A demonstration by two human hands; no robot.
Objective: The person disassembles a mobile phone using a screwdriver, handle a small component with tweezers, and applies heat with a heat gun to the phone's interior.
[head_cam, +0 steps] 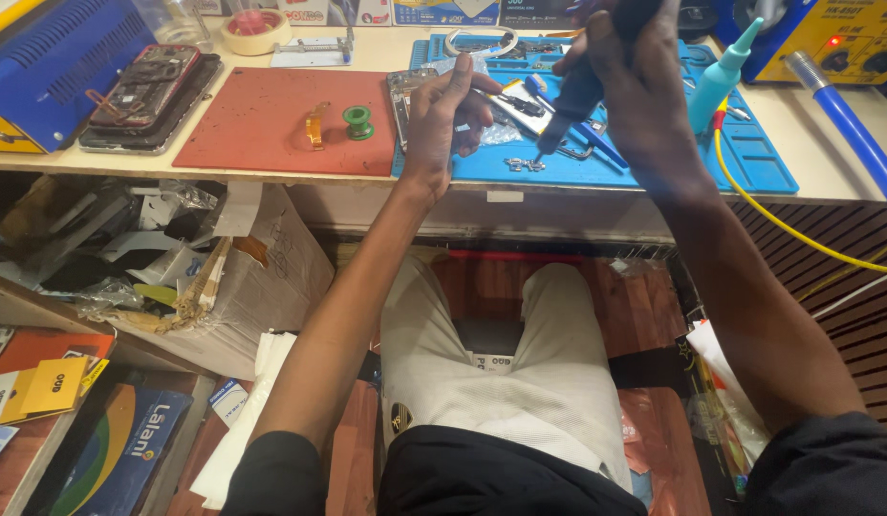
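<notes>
My left hand (442,113) rests on the near edge of a blue work mat (749,158) and pinches thin tweezers (496,94) aimed at small phone parts (525,103). My right hand (627,67) grips a dark pen-shaped powered tool (570,107), its tip pointing down at tiny metal pieces (525,163) on the mat. An opened phone (401,96) lies just left of my left hand.
A red mat (262,129) holds a green spool (357,119) and an orange flex strip (315,124). Stacked phones (142,96) lie beside a blue box (52,57). A teal squeeze bottle (719,81), yellow cable (778,220) and blue tube (850,119) stand right. Boxes and papers (176,277) crowd the shelf below.
</notes>
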